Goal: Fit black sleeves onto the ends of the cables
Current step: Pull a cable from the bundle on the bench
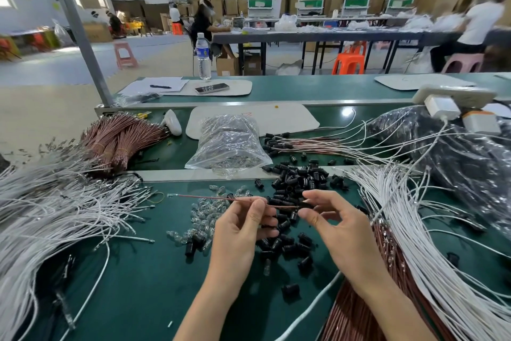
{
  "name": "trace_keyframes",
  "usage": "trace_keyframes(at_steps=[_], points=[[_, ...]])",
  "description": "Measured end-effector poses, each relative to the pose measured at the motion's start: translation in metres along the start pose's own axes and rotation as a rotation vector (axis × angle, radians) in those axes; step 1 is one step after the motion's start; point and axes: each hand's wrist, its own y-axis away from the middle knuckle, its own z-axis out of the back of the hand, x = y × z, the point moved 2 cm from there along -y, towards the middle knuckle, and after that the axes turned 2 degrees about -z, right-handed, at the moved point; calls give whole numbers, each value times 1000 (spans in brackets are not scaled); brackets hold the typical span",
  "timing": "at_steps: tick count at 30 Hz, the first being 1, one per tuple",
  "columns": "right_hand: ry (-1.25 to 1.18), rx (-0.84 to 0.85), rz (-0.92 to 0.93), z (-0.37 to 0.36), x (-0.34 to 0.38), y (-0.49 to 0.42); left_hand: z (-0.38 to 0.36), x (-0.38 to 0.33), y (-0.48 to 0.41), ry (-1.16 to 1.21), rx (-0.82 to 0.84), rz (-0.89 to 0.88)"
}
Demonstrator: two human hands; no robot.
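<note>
Cluttered bench (143, 280), left hand (237, 233) pinching cable (204, 197) — right hand (337, 227), sleeve (305, 205)

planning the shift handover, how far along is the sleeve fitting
Done: a small batch of sleeved cables lies behind the loose sleeves. In hand: the left hand pinches a brown cable while the right hand holds a black sleeve at its end. Left: tied brown bundles and heaps of white cables look unsleeved, so most remains.

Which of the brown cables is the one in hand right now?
The lone brown cable raised in front: the left hand pinches it, the right hand holds a black sleeve at its end. The rest lie in piles.
</note>
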Motion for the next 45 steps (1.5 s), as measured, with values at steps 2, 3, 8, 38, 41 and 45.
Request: trace_keyframes(at_steps=[2, 3, 8, 38, 41, 45], points=[[-36, 35, -37, -1, -1, -1, 1, -1, -1, 27, -2, -1], [-40, 58, -45, -2, -2, -1, 2, -1, -1, 34, -4, -1], [-95, 126, -75, -5, -1, 1, 6, -2, -3, -17, -40, -33], [-471, 99, -341, -7, 9, 1, -5, -11, 6, -82, 96, -97], [-505, 84, -352, -8, 6, 1, -6, -10, 7, -108, 91, -81], [-617, 111, -375, -8, 2, 0, -4, -8, 7, -87, 41, -66]])
